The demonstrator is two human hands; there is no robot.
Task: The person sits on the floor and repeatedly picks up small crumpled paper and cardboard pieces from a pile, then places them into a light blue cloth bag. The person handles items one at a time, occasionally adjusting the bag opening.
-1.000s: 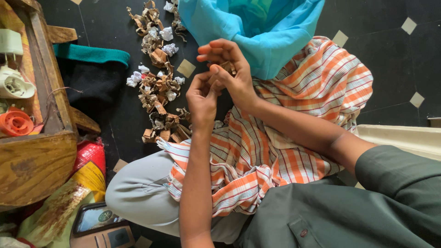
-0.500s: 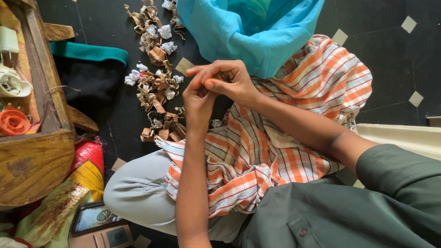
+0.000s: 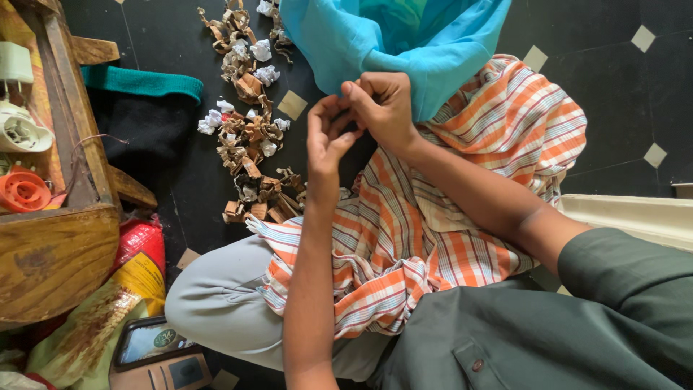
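Observation:
My right hand (image 3: 386,108) is curled shut in front of the blue cloth (image 3: 404,36), its back toward the camera. The small brown paper piece it held a moment ago is hidden inside the fingers. My left hand (image 3: 325,137) is just to its left, fingers apart and bent, with the fingertips touching the right hand's fingers. Both hands hover above the orange and white plaid cloth (image 3: 462,188) on my lap. On the dark floor to the left lies a pile of brown paper scraps (image 3: 249,137) mixed with white crumpled bits (image 3: 266,74).
A wooden frame (image 3: 65,217) at the left holds white plastic parts (image 3: 18,126) and an orange disc (image 3: 22,191). A dark cloth with a green edge (image 3: 141,83) lies beside it. A red and yellow bag (image 3: 141,267) and a phone (image 3: 148,343) lie at the lower left.
Both hands rose slightly toward the blue cloth. The right hand turned and closed, hiding the brown piece. The left hand's fingers spread apart.

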